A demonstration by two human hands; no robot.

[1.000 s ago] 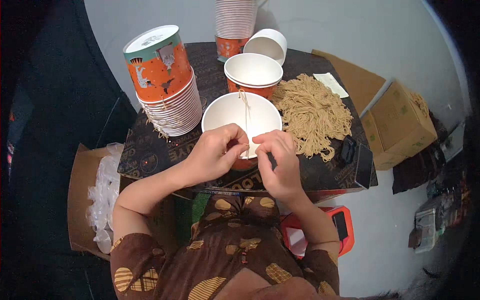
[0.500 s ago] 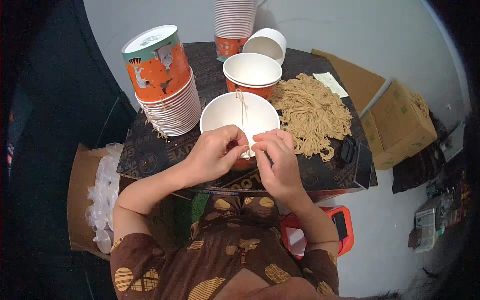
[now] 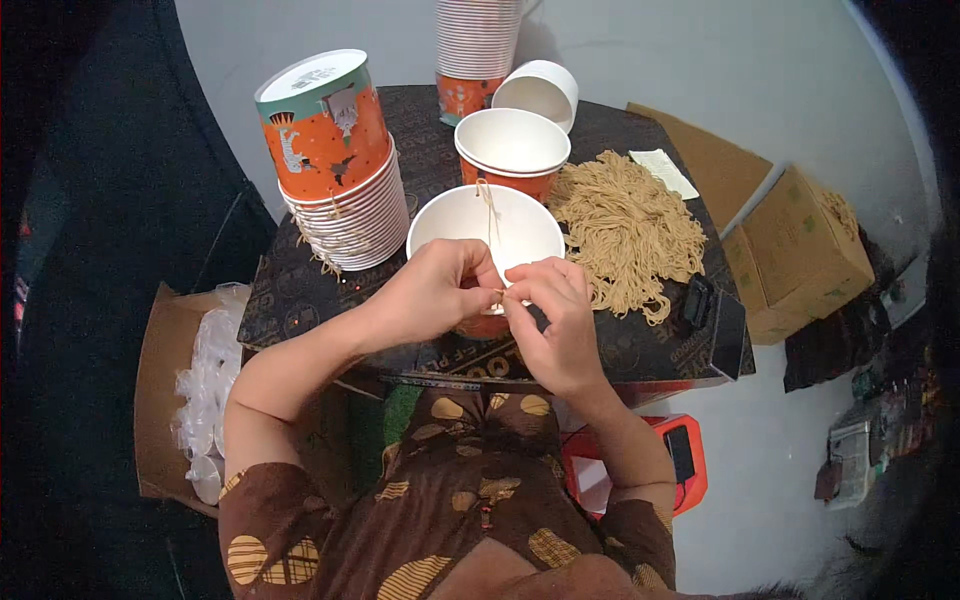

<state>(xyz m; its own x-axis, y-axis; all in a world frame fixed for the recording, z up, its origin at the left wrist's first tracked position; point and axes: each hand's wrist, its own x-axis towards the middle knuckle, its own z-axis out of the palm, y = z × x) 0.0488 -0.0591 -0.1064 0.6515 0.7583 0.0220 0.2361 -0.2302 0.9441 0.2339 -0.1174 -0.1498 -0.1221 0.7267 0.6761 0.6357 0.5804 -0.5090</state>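
In front of me stands a white-lined paper bucket (image 3: pixel 440 225) with an orange outside. A tan string (image 3: pixel 488 205) hangs down inside it from a knot at the far rim. At the near rim, my left hand (image 3: pixel 445 290) pinches the string between thumb and fingers. My right hand (image 3: pixel 553 320) meets it there, its thumb and fingertips also closed on the string. The fingers cover most of the spot where string and rim meet. Just behind are two nested paper buckets (image 3: pixel 513 140), upright.
On the left rises an upside-down bucket stack (image 3: pixel 345 200) with strings at the rims. A heap of tan strings (image 3: pixel 635 235) lies at right, near a dark phone-like object (image 3: pixel 728 335). Behind are a tipped bucket (image 3: pixel 545 90) and a tall stack (image 3: pixel 475 50). Cardboard boxes (image 3: pixel 800 240) flank the table.
My left hand has turned slightly, its knuckles higher, while its fingertips stay at the near rim. The right hand keeps its pinch. The view has shifted a little.
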